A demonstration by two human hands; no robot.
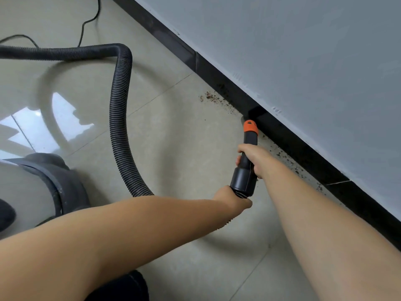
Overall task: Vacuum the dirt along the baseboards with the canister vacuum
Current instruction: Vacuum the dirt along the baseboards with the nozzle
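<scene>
A black nozzle tube with an orange collar (250, 126) points at the foot of the black baseboard (217, 78), its tip touching the floor there. My right hand (253, 158) grips the black tube just behind the collar. My left hand (233, 197) holds the ribbed hose where it joins the tube's wide cuff (242, 181). Brown dirt (211, 97) lies scattered along the baseboard beyond the tip, and more crumbs (288, 160) lie beside my right forearm. The ribbed black hose (118, 118) loops away to the left.
The grey canister body (39, 183) stands at the left on the glossy beige tile floor (184, 137). A thin black power cord (86, 20) trails at the far left. A pale wall (303, 51) rises above the baseboard on the right.
</scene>
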